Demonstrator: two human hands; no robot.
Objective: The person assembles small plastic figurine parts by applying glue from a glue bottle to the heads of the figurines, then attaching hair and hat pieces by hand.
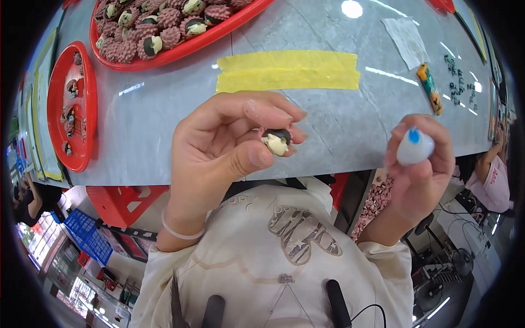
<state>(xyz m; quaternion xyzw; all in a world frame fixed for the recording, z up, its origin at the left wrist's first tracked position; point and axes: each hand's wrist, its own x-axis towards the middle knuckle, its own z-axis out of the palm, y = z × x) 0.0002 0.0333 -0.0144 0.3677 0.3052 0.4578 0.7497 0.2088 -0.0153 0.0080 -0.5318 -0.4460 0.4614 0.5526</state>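
Note:
Between the thumb and fingers of my left hand (210,139) is a small figurine (276,143) with a cream front, a black part and some pink behind it. It is held above the table's near edge, and the fingers partly cover it. Off to the right, my right hand (418,188) is wrapped round a small white squeeze bottle (414,152) with a blue tip. The bottle is apart from the figurine. At the top left, a large red tray (164,59) bears many similar pink, black and cream pieces.
A smaller red oval tray (90,134) at the left holds several pieces. Yellow tape (287,71) sticks to the grey table (339,117). At the right lie a white tissue (406,41), an orange-and-green packet (430,89) and small dark pieces (456,82). Pink pieces (376,205) fill a container below the edge.

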